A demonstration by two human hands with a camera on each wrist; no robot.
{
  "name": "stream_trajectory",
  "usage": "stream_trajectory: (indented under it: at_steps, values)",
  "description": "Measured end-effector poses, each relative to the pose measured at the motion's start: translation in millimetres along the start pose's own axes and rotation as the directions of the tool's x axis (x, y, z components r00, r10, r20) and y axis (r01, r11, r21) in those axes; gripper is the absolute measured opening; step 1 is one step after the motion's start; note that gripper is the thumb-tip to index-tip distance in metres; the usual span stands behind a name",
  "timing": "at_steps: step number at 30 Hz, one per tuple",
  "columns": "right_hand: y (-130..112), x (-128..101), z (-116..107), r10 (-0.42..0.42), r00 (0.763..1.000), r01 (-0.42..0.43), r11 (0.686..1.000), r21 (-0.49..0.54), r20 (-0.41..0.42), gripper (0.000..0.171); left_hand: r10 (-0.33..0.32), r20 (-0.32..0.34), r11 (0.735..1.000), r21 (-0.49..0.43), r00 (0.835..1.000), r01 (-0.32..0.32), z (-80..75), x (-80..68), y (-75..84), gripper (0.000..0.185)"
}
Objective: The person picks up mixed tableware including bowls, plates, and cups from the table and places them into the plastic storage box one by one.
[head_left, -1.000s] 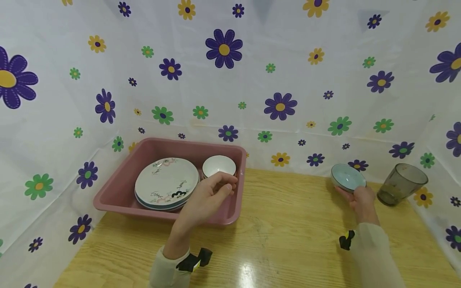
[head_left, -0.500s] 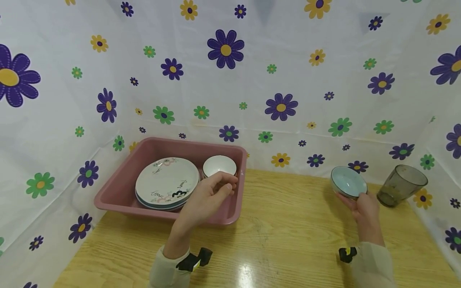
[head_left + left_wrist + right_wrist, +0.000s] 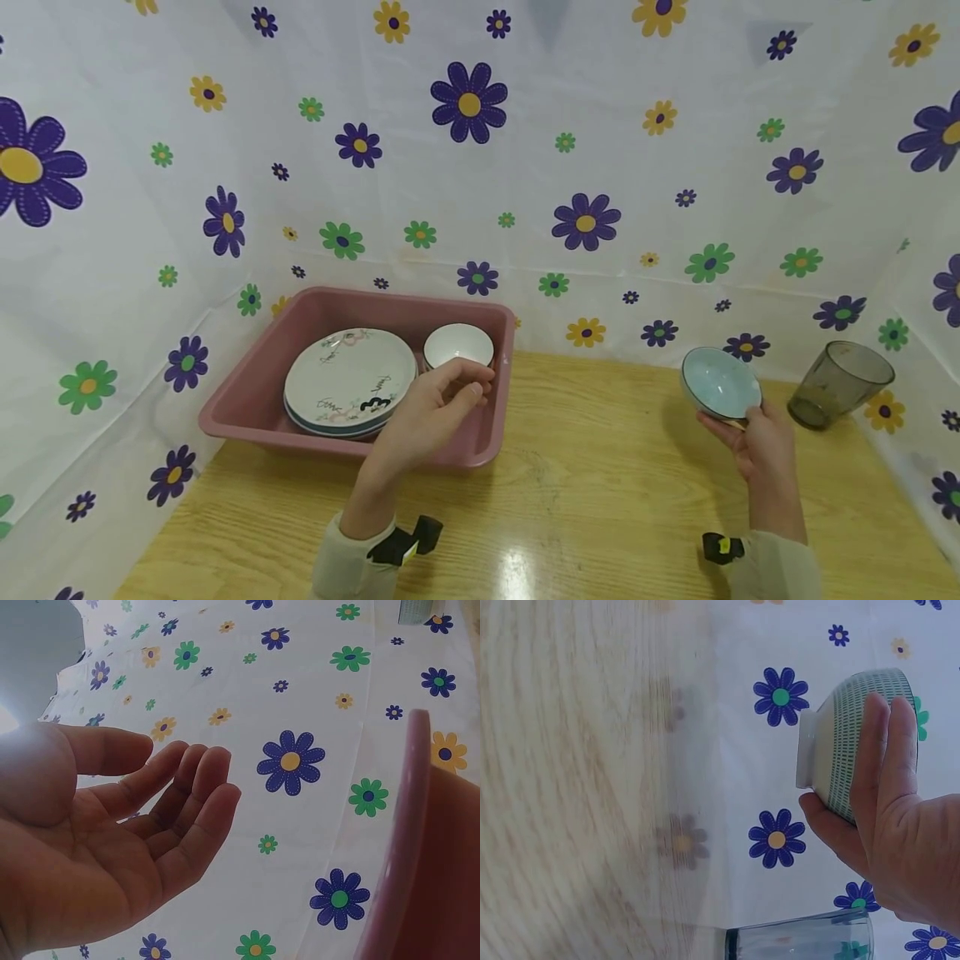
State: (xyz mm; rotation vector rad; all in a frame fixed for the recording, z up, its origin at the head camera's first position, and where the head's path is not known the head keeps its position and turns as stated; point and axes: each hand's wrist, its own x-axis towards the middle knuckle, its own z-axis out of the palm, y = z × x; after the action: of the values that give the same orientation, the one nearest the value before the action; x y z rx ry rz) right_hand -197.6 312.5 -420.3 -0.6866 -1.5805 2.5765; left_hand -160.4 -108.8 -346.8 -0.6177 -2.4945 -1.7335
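My right hand (image 3: 767,442) grips a small bowl (image 3: 722,382), pale blue inside, by its near right rim. In the right wrist view the bowl (image 3: 855,735) shows a green dashed pattern outside and a white foot, raised off the table; my right hand (image 3: 900,817) has its fingers spread along its side. My left hand (image 3: 431,408) hovers over the near right part of a pink basin (image 3: 247,379), fingers loosely curled with nothing in them. The left wrist view shows the left hand (image 3: 127,832) palm up beside the basin's rim (image 3: 405,817).
Inside the basin, a stack of white plates (image 3: 348,375) with printed flowers sits left of a white bowl (image 3: 457,343). A grey see-through glass (image 3: 836,387) stands on the wooden table (image 3: 585,467) right of my right hand. A flowered sheet (image 3: 525,167) lines the back and sides.
My right hand has lifted the bowl and drawn it a little toward me, tilting its inside more into view. The left hand has stayed in place.
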Motion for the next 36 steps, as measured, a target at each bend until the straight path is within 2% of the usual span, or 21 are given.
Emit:
stream_trajectory:
  at_steps: [5,13,28,33,36]
  values:
    - [2,-9,1,-0.010,1.000,0.010,1.000,-0.014,0.015,0.056,-0.016,0.002,1.000,-0.019,1.000,0.016,-0.1,-1.6,1.7,0.020]
    - [0,-20,5,-0.033,0.998,0.035,0.999,-0.025,0.061,0.056,0.004,-0.001,1.000,-0.031,1.000,-0.004,-0.4,-3.3,1.3,0.021]
    - [3,-35,12,-0.111,0.987,0.128,0.979,-0.160,0.114,0.056,-0.012,-0.006,0.999,-0.032,1.000,0.012,-1.6,-5.9,2.3,0.020]
    - [1,-44,16,-0.165,0.969,0.199,0.964,-0.178,0.186,0.057,0.007,0.006,0.999,-0.033,1.000,-0.007,-0.5,-5.5,1.6,0.021]
    - [0,-48,17,-0.196,0.946,0.243,0.956,-0.165,0.259,0.059,0.015,0.014,1.000,-0.026,1.000,-0.014,0.5,-5.7,2.1,0.022]
